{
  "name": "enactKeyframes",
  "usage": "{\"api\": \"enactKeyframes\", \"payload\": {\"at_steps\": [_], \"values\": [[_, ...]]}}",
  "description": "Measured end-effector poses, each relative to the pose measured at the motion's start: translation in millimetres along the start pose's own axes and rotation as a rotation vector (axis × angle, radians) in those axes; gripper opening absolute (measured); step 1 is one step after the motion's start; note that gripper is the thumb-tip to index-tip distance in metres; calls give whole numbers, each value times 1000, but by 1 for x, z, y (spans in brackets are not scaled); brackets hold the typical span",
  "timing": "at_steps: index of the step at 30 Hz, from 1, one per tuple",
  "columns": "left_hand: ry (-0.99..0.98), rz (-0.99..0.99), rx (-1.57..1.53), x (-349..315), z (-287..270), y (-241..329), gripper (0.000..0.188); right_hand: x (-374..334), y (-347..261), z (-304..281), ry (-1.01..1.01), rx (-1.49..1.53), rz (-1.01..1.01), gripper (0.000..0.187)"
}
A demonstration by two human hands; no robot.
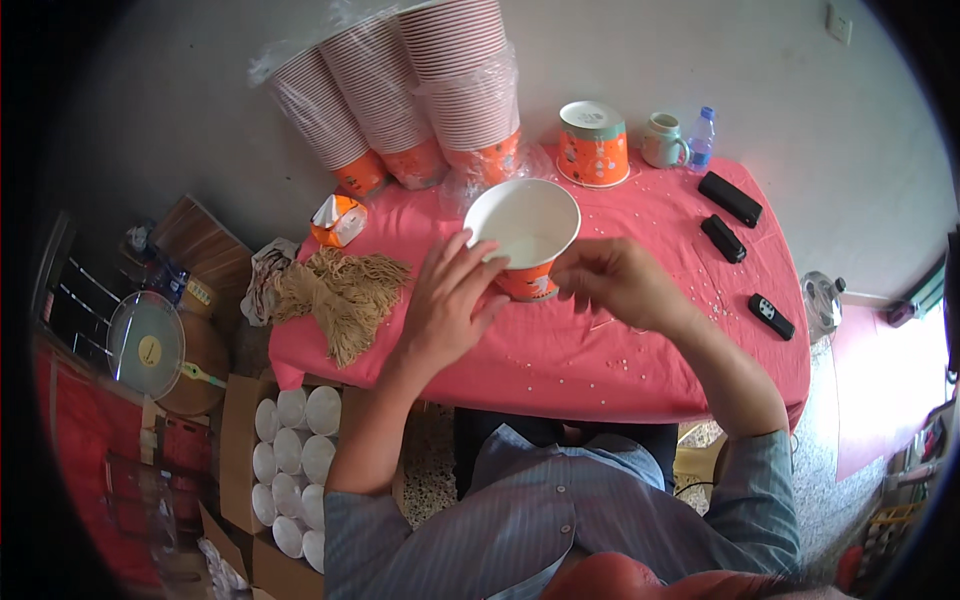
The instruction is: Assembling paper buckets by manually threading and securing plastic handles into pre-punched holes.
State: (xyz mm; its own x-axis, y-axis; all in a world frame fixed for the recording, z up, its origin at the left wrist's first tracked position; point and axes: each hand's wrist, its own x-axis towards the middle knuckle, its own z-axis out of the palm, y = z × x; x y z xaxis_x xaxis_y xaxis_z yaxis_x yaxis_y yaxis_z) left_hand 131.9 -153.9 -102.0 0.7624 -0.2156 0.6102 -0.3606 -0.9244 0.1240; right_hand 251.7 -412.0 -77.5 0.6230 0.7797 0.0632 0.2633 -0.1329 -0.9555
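A white paper bucket with an orange printed outside stands upright on the pink-covered table in front of me, its open mouth facing up. My left hand lies against the bucket's near left side, fingers stretched and spread at the rim, thumb apart lower down. Beside the bucket's right wall, my right hand has its fingertips pressed together. Whatever may be between them is hidden. Left of the bucket lies a large bundle of tan strings on the table.
Tall stacks of paper buckets in clear plastic stand behind. An upturned bucket, a mug, a water bottle and several black devices occupy the right. A tissue pack sits left. Below is a carton of white cups.
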Motion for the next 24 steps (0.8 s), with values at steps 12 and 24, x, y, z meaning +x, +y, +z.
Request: {"api": "enactKeyframes", "payload": {"at_steps": [12,24], "values": [[-161,-280,-447,41,2,-16,24,68,52,-4,10,102,-181,12],[-152,-364,-426,65,12,13,25,77,70,7,62,296,-162,11]]}}
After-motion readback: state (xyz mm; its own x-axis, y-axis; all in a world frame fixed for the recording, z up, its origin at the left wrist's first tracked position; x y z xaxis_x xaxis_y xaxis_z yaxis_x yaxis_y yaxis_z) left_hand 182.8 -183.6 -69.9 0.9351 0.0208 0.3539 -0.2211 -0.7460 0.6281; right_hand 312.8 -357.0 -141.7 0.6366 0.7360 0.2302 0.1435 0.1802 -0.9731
